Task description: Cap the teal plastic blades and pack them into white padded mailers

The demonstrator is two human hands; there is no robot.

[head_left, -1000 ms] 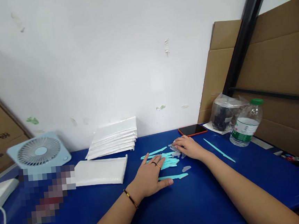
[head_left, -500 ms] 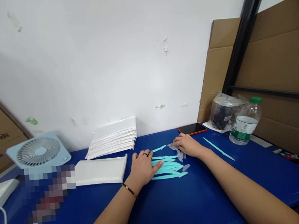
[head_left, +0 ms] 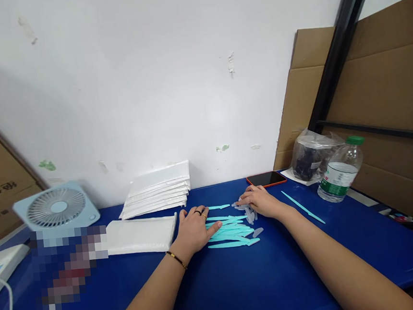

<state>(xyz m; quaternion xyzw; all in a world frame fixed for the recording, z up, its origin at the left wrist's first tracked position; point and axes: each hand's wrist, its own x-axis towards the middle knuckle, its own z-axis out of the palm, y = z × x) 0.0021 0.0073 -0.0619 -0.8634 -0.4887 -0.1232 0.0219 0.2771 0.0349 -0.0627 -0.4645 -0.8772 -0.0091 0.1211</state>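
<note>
My left hand point(head_left: 195, 229) lies spread over the left end of a pile of turquoise eyebrow razors point(head_left: 233, 231), with its thumb on them. One razor point(head_left: 219, 207) points out past its fingertips, apart from the pile. At the pile's right end, several clear plastic blade caps point(head_left: 250, 215) are scattered. Among the upper caps, my right hand point(head_left: 259, 202) has its fingers bent down and together. Whether a cap is pinched there is hidden. A single turquoise razor point(head_left: 303, 207) lies by itself to the right of my right forearm.
Behind my left hand are a white padded pouch point(head_left: 141, 235) and a stack of white pouches point(head_left: 157, 188). A light blue fan point(head_left: 57, 206) stands far left. A phone point(head_left: 266, 179), a bagged dark object point(head_left: 306, 158) and a water bottle point(head_left: 340, 174) stand along the back right.
My left hand has shifted slightly left, and the razor at its fingertips now lies flatter and more level. My right hand stays at the caps. The camera view has moved slightly.
</note>
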